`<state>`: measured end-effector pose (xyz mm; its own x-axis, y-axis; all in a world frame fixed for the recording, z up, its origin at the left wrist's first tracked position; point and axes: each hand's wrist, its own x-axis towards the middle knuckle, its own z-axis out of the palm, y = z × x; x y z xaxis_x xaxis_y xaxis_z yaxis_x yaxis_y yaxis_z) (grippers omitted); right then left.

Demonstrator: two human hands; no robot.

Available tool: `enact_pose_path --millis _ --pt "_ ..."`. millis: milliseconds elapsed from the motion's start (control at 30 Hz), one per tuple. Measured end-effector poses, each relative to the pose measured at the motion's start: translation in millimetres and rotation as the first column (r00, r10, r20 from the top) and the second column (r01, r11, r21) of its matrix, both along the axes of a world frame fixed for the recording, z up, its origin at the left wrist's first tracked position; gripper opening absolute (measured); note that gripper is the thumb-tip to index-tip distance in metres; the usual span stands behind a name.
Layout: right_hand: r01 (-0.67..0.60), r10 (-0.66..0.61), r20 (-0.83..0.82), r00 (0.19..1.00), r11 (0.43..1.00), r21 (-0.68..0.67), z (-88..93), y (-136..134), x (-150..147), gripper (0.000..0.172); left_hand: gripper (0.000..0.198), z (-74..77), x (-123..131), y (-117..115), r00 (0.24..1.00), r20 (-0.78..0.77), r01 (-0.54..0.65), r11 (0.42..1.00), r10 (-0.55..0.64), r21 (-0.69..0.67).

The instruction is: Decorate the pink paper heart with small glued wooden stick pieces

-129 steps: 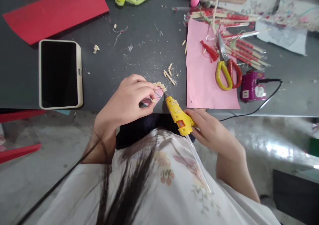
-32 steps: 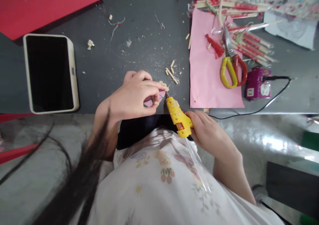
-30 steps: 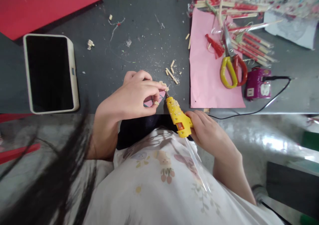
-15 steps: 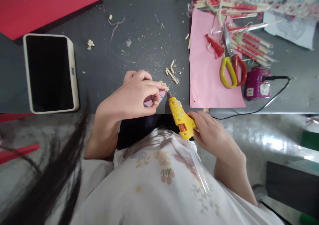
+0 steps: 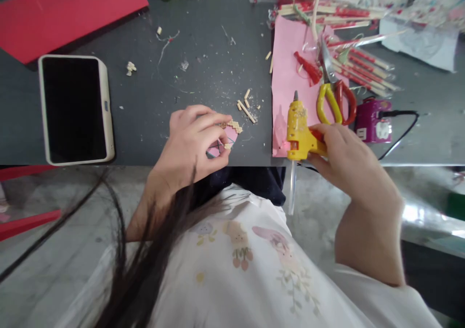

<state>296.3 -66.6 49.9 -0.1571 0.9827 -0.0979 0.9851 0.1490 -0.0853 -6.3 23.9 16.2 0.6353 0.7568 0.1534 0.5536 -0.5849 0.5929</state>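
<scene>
At the table's front edge my left hand [image 5: 196, 141] pinches a small pale wooden stick piece [image 5: 227, 146] between thumb and finger. Under those fingers lies a pink card piece [image 5: 231, 134] with dark lines, partly hidden by the hand. A cluster of short stick pieces [image 5: 234, 125] sits along its far edge. My right hand [image 5: 345, 158] grips the handle of a yellow glue gun [image 5: 298, 129], whose nozzle points away from me over the pink paper [image 5: 286, 52]. A clear glue stick [image 5: 292, 187] sticks out of its rear end.
Loose stick pieces [image 5: 247, 107] lie just beyond my left hand. Scissors [image 5: 330, 85] and a red tassel [image 5: 308, 69] rest on the pink paper, with a purple box [image 5: 374, 119] and its cable to the right. A tablet-like device [image 5: 76, 110] and red board [image 5: 72, 13] are at left.
My right hand has carried the glue gun right, away from the card piece, and its nozzle now points straight ahead. The left forefinger has drawn back, showing more of the stick cluster.
</scene>
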Motion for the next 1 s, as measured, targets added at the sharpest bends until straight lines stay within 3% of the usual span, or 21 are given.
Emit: enact_pose_path --millis 167,333,433,533,633,667,867,967,1000 --pt "-0.051 0.054 0.066 0.996 0.997 -0.052 -8.4 22 16 0.043 0.011 -7.0 16 -24 0.957 0.012 -0.291 0.956 0.291 0.033" --pt "-0.151 0.154 0.124 0.98 0.988 -0.027 10.6 31 25 0.059 0.013 -13.3 32 -41 0.922 0.003 -0.387 0.922 0.387 0.029" --pt "-0.301 0.293 0.155 0.943 0.953 0.028 23.6 50 12 0.038 0.015 -14.6 37 -48 0.897 -0.03 -0.439 0.897 0.441 0.053" --pt "-0.494 0.492 0.089 0.866 0.87 -0.002 21.9 80 -16 0.031 0.018 -18.2 36 -58 0.887 -0.073 -0.452 0.889 0.457 0.074" --pt "-0.605 0.604 -0.016 0.797 0.796 -0.023 6.8 107 -42 0.028 0.025 -25.5 31 -72 0.914 -0.086 -0.385 0.914 0.397 0.13" --pt "-0.638 0.637 -0.039 0.77 0.769 -0.032 0.8 114 -48 0.028 0.022 -27.7 29 -76 0.905 -0.045 -0.411 0.896 0.423 0.168" --pt "-0.716 0.704 -0.153 0.694 0.696 -0.05 -20.6 137 -59 0.031 0.023 -27.6 25 -83 0.937 -0.04 -0.342 0.933 0.348 0.11" --pt "-0.74 0.716 -0.209 0.667 0.669 -0.071 -20.9 142 -59 0.03 0.02 -29.7 31 -77 0.918 -0.023 -0.392 0.913 0.397 0.115" --pt "-0.747 0.719 -0.223 0.658 0.66 -0.075 -20.5 143 -60 0.03 0.016 -31.8 35 -75 0.887 0.049 -0.459 0.869 0.459 0.186"
